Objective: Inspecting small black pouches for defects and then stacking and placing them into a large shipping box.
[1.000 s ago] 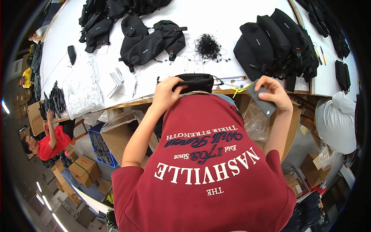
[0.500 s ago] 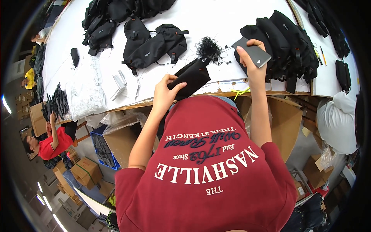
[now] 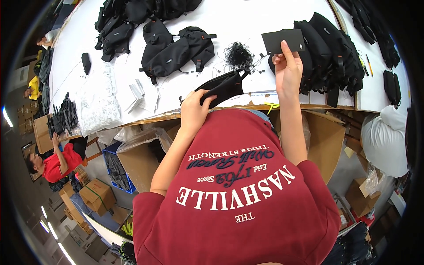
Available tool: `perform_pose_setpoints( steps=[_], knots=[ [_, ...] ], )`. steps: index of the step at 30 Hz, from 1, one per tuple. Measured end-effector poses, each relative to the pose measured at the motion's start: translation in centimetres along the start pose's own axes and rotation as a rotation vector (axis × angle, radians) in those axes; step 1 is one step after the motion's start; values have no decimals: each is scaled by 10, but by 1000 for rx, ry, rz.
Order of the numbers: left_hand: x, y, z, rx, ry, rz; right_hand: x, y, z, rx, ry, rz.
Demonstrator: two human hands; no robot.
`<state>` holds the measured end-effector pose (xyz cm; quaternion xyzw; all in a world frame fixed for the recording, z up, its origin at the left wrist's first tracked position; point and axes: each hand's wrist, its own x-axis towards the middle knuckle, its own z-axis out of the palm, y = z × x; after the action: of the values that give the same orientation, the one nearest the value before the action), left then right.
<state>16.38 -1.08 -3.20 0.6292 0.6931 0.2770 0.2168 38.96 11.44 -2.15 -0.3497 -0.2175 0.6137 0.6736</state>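
Note:
My left hand [image 3: 194, 109] grips the near-left end of a small black fabric pouch [image 3: 229, 92] at the table's front edge, thumb on its side and fingers over the back. The pouch's long upper side seems parted, with a strap loop at its far-right end. Raised over the table to the right, my right hand [image 3: 289, 73] pinches a flat dark grey card [image 3: 273, 42], its index finger lying along the face. Just beyond the pouch is a tangle of thin black cords [image 3: 238, 55]. Behind the card stands a row of black bags [image 3: 333, 53].
Black bags [image 3: 170, 57] lie mid-table, with a bigger heap [image 3: 128, 15] behind. White folded papers [image 3: 136, 95] and clear plastic bags [image 3: 99, 104] sit on the left. An open carton [image 3: 324, 141] stands below the table edge. A person in red [image 3: 62, 161] works at far left.
My right hand has lifted the card away and turned it level. The left hand has shifted slightly right, and the pouch has tilted so its upper side shows.

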Motion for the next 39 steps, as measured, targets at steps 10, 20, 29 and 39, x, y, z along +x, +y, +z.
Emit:
perform_pose_setpoints(
  steps=[10, 20, 29, 39],
  knots=[
    [3, 18, -24, -171, -241, 41, 24, 33, 1, 83, 1, 239],
    [18, 26, -38, -194, -564, 44, 17, 33, 20, -44, 77, 265],
    [25, 23, -46, -183, -609, 42, 32, 27, 11, -412, 88, -139],
    [39, 38, -41, -22, -739, 197, -13, -26, 60, -1351, -892, 5]
  ],
)
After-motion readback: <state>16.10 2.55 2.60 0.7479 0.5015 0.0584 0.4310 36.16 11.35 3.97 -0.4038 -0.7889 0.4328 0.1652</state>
